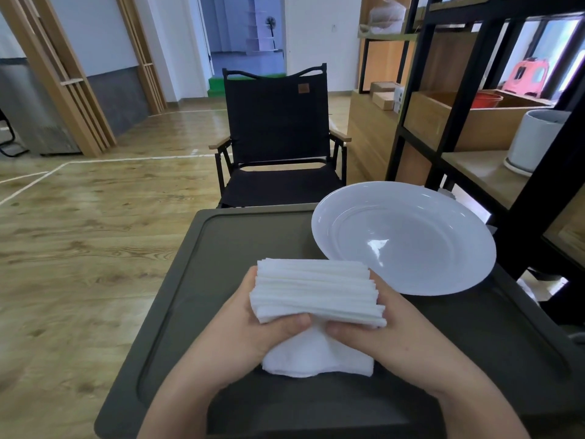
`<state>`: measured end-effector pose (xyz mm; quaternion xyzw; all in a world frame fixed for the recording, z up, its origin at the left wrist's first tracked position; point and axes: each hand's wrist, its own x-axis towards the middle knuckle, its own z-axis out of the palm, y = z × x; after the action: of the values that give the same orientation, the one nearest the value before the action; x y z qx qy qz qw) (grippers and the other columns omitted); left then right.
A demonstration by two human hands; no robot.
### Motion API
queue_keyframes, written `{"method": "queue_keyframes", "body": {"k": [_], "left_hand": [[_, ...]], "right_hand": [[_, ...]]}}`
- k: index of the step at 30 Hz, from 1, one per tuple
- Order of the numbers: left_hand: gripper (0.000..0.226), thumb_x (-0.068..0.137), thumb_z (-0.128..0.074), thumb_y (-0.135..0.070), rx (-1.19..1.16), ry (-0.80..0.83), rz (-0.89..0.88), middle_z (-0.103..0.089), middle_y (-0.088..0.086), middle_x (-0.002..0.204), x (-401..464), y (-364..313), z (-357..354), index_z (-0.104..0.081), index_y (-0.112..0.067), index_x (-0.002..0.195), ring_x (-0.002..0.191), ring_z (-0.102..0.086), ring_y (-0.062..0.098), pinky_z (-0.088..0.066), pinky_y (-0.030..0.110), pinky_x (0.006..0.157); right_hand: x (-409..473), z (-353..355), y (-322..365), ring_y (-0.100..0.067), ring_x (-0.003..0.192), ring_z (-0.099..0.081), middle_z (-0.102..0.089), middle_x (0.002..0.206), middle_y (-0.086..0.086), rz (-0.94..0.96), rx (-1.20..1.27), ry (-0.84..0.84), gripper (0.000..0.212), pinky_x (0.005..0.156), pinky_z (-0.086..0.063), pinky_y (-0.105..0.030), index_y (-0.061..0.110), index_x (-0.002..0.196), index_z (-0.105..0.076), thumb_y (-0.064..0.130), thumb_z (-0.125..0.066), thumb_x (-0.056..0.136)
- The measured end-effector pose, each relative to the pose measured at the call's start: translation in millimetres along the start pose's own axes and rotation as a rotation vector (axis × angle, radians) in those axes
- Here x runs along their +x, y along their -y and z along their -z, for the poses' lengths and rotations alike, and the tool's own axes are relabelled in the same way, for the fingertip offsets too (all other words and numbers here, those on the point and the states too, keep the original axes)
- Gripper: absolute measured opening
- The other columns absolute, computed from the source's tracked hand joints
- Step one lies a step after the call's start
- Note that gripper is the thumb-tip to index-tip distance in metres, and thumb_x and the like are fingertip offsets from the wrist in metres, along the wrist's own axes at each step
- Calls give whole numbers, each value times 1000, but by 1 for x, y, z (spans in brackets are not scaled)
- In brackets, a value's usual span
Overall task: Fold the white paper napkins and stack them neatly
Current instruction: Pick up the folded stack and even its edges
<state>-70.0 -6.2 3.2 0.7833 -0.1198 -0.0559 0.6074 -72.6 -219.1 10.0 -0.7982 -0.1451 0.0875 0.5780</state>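
A thick stack of folded white paper napkins (pixel 316 289) is held up above the dark table (pixel 196 280), its layered edges facing me. My left hand (pixel 262 324) grips its left end, thumb on the near edge. My right hand (pixel 380 327) grips the right end the same way, and the two thumbs nearly meet. Below my hands a single white napkin (pixel 316 359) lies or hangs at the table surface, partly hidden by both thumbs. Whether it touches the stack is unclear.
A large white plate (pixel 405 239) rests at the table's far right, close to the stack. A black folding chair (pixel 278 137) stands beyond the table. Black-framed wooden shelves (pixel 474 122) rise on the right. Wooden floor lies to the left.
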Motion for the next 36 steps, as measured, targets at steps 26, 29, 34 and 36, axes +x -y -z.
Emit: {"method": "queue_keyframes", "body": {"k": [26,29,34,36], "left_hand": [[37,95,-45,-52,-99,-84,337,-74,-7,104,99,-83,-46,-67,-26,109,99,-68,16,-51,41,95],[36,95,-48,-45,-157,-67,426,-69,1,115,129,-80,-56,-63,-21,117,105,-65,24,-55,45,90],[21,94,-46,-24,-184,-63,532,-59,4,95,164,-72,-70,-64,-13,91,87,-56,22,-53,43,90],[21,92,-44,-18,-170,-75,552,-55,7,89,173,-70,-77,-63,-14,83,82,-50,23,-54,38,81]], "right_hand": [[34,79,41,-25,107,-55,-55,92,5,-438,114,-592,25,99,-47,-43,24,95,-54,38,-35,100],[49,97,38,-26,107,-56,-57,96,3,-488,70,-610,26,100,-49,-46,22,84,-51,40,-41,99],[69,114,14,-28,102,-56,-59,104,-6,-549,-23,-597,27,96,-51,-47,14,115,-52,30,-38,98],[74,117,5,-28,100,-56,-59,108,-9,-562,-49,-603,32,89,-54,-44,12,119,-54,28,-38,96]]}}
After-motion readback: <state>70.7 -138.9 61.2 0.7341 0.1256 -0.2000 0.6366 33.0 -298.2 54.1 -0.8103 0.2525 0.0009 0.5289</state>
